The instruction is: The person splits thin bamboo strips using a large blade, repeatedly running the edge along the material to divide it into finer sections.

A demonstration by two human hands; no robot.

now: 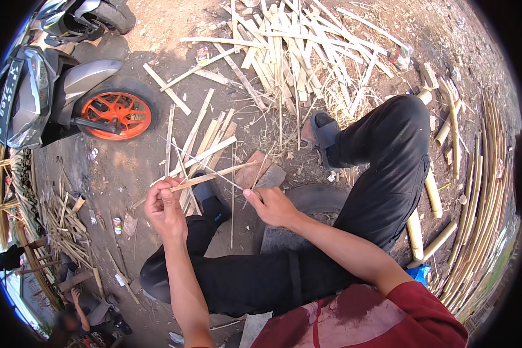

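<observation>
My left hand [167, 207] is closed on one end of a split bamboo strip [238, 168], which points away to the right. My right hand [274, 207] grips a long thin blade [203, 164], seen nearly edge-on; its handle is hidden in the fist. The blade slants up to the left and crosses the bamboo strip between my hands. Whether the two touch I cannot tell. Beyond my left hand, several bamboo strips [206, 136] lie side by side on the dirt, near my foot.
A large heap of split bamboo [296, 52] lies ahead. At the left stands a motorcycle with an orange wheel [117, 116]. A tyre [316, 200] is between my legs. Bamboo poles [475, 203] line the right side. A person [87, 307] sits at the lower left beside more bamboo pieces [66, 223].
</observation>
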